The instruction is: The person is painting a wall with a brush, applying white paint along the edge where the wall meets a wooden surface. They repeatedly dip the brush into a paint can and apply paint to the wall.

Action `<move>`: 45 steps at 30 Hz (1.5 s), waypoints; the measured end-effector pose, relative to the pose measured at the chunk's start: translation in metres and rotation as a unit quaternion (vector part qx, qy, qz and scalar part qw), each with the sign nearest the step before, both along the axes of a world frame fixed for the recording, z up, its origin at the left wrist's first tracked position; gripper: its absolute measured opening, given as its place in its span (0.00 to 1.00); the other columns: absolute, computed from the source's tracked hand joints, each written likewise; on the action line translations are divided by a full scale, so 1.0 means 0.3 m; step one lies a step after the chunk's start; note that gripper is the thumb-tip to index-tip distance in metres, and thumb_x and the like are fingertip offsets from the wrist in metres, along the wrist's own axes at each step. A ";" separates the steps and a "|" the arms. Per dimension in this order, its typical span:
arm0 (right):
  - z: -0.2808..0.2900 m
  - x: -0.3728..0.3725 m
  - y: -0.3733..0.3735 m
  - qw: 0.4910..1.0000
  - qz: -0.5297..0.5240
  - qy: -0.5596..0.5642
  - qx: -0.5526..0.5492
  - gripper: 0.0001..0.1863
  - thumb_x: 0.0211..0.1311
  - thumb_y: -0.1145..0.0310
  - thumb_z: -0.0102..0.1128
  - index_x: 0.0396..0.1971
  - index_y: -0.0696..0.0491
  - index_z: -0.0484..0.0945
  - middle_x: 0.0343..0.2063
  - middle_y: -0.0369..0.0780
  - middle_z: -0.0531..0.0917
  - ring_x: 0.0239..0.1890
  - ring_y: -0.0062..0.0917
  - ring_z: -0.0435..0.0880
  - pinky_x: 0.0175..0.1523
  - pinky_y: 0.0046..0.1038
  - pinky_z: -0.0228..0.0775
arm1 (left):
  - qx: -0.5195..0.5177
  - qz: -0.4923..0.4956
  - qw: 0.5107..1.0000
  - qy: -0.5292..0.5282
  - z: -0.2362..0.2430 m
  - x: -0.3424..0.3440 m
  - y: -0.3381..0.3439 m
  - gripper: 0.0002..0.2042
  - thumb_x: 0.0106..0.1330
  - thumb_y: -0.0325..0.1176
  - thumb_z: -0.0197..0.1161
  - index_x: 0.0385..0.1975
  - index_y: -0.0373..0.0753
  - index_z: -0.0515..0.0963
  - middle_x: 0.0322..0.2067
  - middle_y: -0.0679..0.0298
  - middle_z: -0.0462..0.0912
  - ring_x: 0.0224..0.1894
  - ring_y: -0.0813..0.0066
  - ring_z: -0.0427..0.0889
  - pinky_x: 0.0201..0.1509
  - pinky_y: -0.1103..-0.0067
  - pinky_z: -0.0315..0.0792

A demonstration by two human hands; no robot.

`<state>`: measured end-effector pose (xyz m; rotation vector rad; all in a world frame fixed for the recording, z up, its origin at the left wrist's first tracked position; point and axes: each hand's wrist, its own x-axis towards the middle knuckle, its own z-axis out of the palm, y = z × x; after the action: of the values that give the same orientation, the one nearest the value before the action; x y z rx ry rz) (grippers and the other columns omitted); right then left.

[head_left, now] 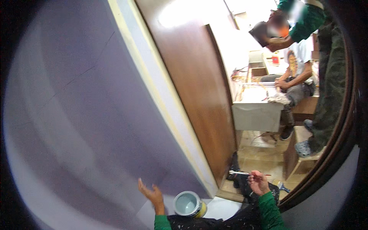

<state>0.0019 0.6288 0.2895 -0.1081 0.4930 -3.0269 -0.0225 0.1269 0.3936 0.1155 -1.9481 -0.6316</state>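
My left hand (151, 193) is raised with its fingers spread, palm toward the lavender-painted wall (96, 115), and holds nothing. My right hand (258, 182) grips a thin paintbrush (239, 173) that points left, level over the floor. An open paint can (188, 203) with pale bluish paint sits between my forearms, just right of my left wrist. Both my sleeves are green. Dark paint-speckled cloth (230, 220) lies across my lap below the can.
A brown wooden door panel (195, 84) stands right of the wall, past a pale taped strip. Beyond it a seated person in a white shirt (295, 73) works at a white cabinet (255, 111). Another person in green top and dark trousers (326, 96) stands on a wooden step.
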 end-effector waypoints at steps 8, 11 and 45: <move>0.420 0.034 -0.060 0.989 -0.079 0.080 0.095 0.17 0.66 0.64 0.62 0.49 0.60 0.82 0.39 0.45 0.86 0.37 0.29 0.84 0.40 0.27 0.76 | 0.012 0.077 0.926 -0.369 -0.697 0.198 -0.265 0.29 0.67 0.53 0.61 0.66 0.48 0.69 0.67 0.49 0.67 0.71 0.49 0.61 0.73 0.59 0.57; 0.558 0.046 -0.078 0.967 -0.128 0.145 0.168 0.20 0.66 0.64 0.62 0.51 0.63 0.80 0.41 0.48 0.86 0.38 0.30 0.85 0.41 0.27 0.77 | -0.031 0.076 0.864 -0.496 -0.664 0.344 -0.150 0.18 0.67 0.48 0.60 0.48 0.42 0.80 0.49 0.46 0.80 0.56 0.49 0.77 0.62 0.56 0.70; 1.173 -0.179 -0.389 0.672 -0.385 0.454 0.440 0.19 0.69 0.74 0.53 0.56 0.64 0.80 0.44 0.48 0.88 0.45 0.24 0.86 0.45 0.21 0.76 | -0.087 0.159 0.880 -0.439 -0.610 0.372 -0.045 0.10 0.60 0.41 0.65 0.30 0.43 0.88 0.34 0.57 0.89 0.41 0.53 0.85 0.47 0.58 0.75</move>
<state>-0.0516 0.5122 0.6415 -1.7239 2.5060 -2.5839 0.0893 0.1134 0.2106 0.6959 -2.7576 -0.1644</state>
